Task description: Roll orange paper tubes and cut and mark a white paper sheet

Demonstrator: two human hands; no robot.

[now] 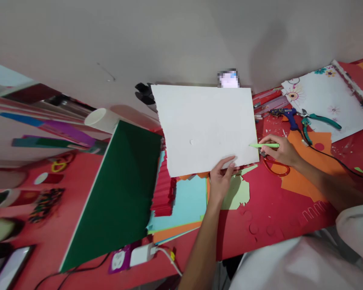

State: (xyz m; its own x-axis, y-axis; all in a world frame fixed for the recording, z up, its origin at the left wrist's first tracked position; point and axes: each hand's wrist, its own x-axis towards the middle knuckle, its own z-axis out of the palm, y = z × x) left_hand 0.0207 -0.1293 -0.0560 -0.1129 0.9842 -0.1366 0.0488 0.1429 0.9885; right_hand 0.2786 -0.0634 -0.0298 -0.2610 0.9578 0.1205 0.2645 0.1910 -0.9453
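A white board [205, 125] with rough edges is propped up, tilted, over the red table. My left hand [222, 173] grips its lower edge, with fingertips lying on the white face. Between the fingers of my right hand [280, 149] is a light green pen [266, 145], its tip at the board's face near the right edge. A small pale mark [191, 141] shows left of the board's middle. Just under my right hand lie red-handled scissors [276, 168], their blades partly hidden.
Left of the white board leans a large green board [121, 197]. Coloured paper sheets [190, 197] and red crepe paper [163, 189] lie beneath. A blue glue gun [290, 117], green pliers [323, 119], orange paper [308, 157] and a corded charger [142, 254] are around.
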